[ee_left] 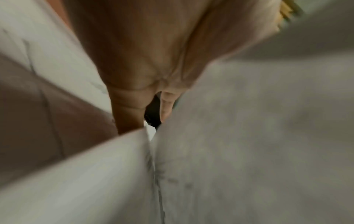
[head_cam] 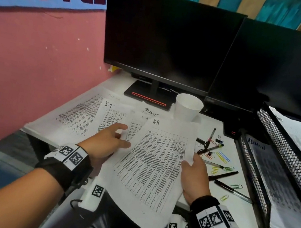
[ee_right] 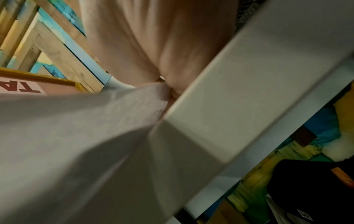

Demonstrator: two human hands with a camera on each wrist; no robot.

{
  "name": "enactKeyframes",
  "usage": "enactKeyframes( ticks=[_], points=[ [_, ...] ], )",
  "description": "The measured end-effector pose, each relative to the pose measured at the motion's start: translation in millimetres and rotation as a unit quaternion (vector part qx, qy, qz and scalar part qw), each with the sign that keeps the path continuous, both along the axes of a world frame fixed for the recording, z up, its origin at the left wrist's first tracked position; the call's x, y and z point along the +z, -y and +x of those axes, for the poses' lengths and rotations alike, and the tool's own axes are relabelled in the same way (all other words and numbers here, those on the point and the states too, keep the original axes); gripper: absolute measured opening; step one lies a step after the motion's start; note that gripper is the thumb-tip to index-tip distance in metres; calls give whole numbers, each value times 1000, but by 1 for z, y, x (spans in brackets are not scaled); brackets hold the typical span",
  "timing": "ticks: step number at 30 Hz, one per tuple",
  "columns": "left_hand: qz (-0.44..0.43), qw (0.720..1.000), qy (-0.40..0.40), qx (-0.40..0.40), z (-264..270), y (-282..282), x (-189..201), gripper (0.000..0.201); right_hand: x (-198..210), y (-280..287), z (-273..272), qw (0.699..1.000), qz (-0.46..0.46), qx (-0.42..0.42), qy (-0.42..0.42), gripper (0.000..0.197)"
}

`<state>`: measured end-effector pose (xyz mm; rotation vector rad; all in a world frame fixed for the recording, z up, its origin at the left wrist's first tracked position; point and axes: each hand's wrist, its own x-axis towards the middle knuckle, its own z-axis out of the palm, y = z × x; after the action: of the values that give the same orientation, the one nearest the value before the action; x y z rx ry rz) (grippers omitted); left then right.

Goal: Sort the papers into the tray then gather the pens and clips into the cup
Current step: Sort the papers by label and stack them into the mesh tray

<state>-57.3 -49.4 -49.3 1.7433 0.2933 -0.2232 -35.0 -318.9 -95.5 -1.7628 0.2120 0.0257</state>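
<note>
1. Pink wall and two dark monitors [head_cam: 168,43] are backing a white table [head_cam: 230,203] in the head view, where printed papers [head_cam: 89,118] are lying fanned out across the left and middle. The right hand [head_cam: 194,178] is pinching the right edge of a sheet marked A-B [head_cam: 153,165], thumb on top, and the sheet is hanging past the near table edge. The left hand [head_cam: 109,140] is resting over the loose papers just left of that sheet, fingers spread and slack, gripping nothing that can be seen. A black mesh tray [head_cam: 262,171], already carrying stacks on two tiers, is standing at the right; pens [head_cam: 223,175] and coloured clips [head_cam: 223,157] are lying between the right hand and the tray, and a white cup [head_cam: 188,108] is standing behind them, well apart from both hands.

2. Sorting is the step in hand, and it looks far from finished. The next move probably calls for matching the sheet's heading to a tier and sliding it in flat, over the pens.

3. From the left wrist, blurred paper edges are crowding the palm [ee_left: 145,60]; the fingers seem to be reaching between sheets, though whether they are pinching one I cannot tell.

4. From the right wrist, the palm [ee_right: 153,45] is closing on a sheet bunching where the fingers are meeting it, beside the table edge.
</note>
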Motion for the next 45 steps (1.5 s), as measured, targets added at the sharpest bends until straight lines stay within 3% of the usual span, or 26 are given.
enactKeyframes(
  ticks=[2,7,11,14,21,26,32,39,42,43,45],
  points=[
    [-1,1000,-6,-5,3,3,2,64,-1,1,0,1000,1,2,7,46],
    [109,991,56,-48,-3,14,7,64,-7,8,-2,997,70,-9,24,29],
    [78,985,151,-2,-7,10,19,63,-4,13,-4,985,171,-20,27,30],
    [60,982,181,2,-7,10,23,59,-4,12,-4,987,158,12,28,35],
    [84,991,105,-5,6,23,-2,58,-5,21,1,990,137,24,-27,26],
    [238,970,50,-18,26,-11,5,53,-5,24,5,991,128,19,-40,26],
    [419,905,-62,-46,25,-34,12,97,-7,22,8,989,140,-1,-43,27],
    [407,909,-44,-78,18,-24,9,106,-2,19,4,991,131,-5,-36,27],
    [369,925,-37,-77,18,-22,11,98,1,17,2,992,126,-6,-31,28],
    [358,931,-31,-71,18,-23,12,88,1,17,3,992,126,-8,-30,29],
    [347,937,-8,-39,18,-28,15,47,2,17,3,991,127,-6,-33,29]
  ],
)
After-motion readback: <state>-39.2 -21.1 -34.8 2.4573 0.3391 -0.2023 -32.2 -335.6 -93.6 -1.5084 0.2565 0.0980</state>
